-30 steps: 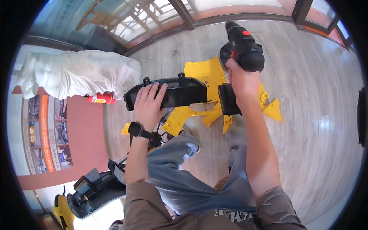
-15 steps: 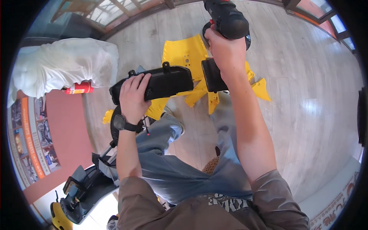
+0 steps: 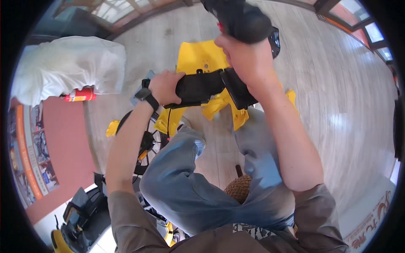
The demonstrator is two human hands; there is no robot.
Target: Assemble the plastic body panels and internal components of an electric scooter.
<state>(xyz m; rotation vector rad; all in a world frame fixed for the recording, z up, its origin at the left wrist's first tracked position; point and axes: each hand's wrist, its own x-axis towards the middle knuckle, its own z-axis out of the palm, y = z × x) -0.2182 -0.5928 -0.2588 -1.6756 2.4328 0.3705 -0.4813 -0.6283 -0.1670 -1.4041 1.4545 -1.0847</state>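
Drill [image 3: 242,19] and black part [image 3: 198,87] now higher in view vs before. Right hand [image 3: 247,59] clenched on drill, left hand [image 3: 166,86] grasping part over yellow panels [image 3: 202,59]. Best keep part steady, drill square

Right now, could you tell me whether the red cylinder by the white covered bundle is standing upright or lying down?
Lying down: the red cylinder rests on its side on the floor against the white covered bundle.

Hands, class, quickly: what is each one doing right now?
Left hand: closed on the end of the black part.
Right hand: closed around the grip of the black power drill.
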